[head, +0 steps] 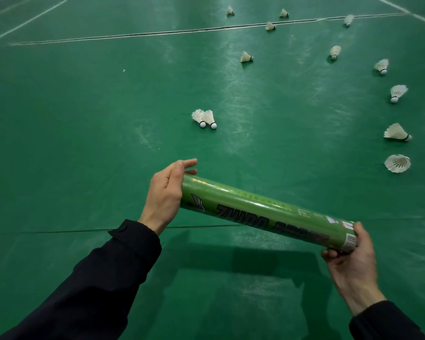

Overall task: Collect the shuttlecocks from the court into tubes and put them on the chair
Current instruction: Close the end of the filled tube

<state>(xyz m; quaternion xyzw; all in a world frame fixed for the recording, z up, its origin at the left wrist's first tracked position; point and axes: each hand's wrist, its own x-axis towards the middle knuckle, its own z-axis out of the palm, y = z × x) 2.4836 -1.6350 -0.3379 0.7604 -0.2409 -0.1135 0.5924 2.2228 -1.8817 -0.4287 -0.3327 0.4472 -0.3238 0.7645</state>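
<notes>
Green court floor [84, 133] spreads under and ahead of my hands, scuffed and glossy with overhead light; white boundary lines [30, 20] cross far ahead.

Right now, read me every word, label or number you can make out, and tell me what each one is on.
"ZHUBO": large black letters, seen upside down, on the green tube.
A second black word beside it: partly hidden, unreadable.
Faint green lettering higher on the tube: too blurred.
Barcode sticker near the right hand: too small.

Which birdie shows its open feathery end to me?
The shuttlecock lowest on the right. You see inside its feather cup; the others lie showing their sides.
</notes>
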